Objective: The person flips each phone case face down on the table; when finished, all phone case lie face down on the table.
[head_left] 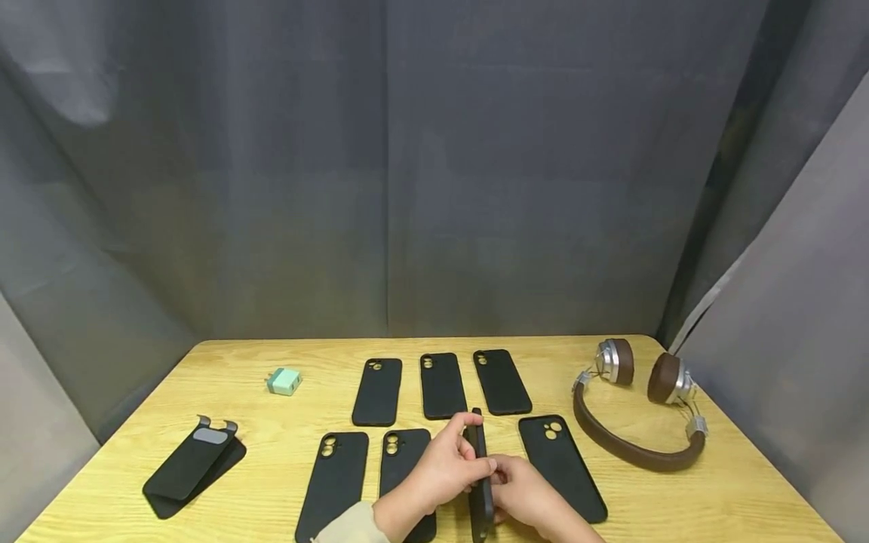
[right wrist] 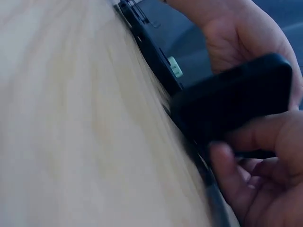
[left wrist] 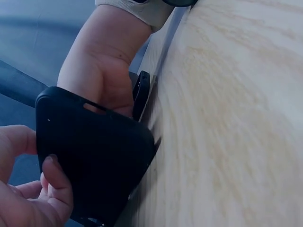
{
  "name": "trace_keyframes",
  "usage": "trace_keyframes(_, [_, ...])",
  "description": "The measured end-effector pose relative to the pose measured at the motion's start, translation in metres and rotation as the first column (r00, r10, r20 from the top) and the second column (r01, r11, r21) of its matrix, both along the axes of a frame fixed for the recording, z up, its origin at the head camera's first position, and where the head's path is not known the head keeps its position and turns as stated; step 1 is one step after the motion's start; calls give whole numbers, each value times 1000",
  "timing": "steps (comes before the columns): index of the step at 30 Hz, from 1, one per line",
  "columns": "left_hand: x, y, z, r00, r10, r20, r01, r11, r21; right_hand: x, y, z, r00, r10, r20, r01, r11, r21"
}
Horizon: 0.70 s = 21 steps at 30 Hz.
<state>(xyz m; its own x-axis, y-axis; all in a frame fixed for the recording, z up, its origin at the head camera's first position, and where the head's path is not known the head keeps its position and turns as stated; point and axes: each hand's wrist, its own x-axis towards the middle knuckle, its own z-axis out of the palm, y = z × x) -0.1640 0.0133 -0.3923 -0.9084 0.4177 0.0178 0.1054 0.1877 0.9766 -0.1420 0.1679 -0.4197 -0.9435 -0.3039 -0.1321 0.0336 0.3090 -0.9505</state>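
Note:
A black phone case (head_left: 480,498) stands on edge between my hands, seen almost edge-on in the head view. My left hand (head_left: 437,467) grips it from the left, fingers at its upper part and thumb lower down. From the other side my right hand (head_left: 526,494) holds it with bent fingers, partly hidden behind it. The left wrist view shows a broad flat face of the case (left wrist: 94,151), with the left thumb pressed on it. In the right wrist view the right hand (right wrist: 270,165) is slightly blurred against the case (right wrist: 236,94).
Behind lie three black phone cases, among them the middle case (head_left: 443,386). Others lie nearer: a left case (head_left: 333,483), one partly under my left arm, and a right case (head_left: 563,467). Around them are brown headphones (head_left: 638,456), a green charger (head_left: 284,381) and stacked black cases (head_left: 186,467).

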Motion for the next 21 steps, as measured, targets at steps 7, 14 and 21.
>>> trace_keyframes(7, [1, 4, -5, 999, 18, 41, -18, 1000, 9, 8, 10, 17, 992, 61, 112, -40, 983, -177])
trace_keyframes(14, [-1, 2, -5, 999, 22, 28, -23, 999, 29, 14, 5, 35, 991, 47, 126, -29, 989, -144])
trace_keyframes(21, [0, 0, -5, 999, 38, -16, -38, 999, 20, 16, -5, 42, 997, -14, 78, 18, 999, -47])
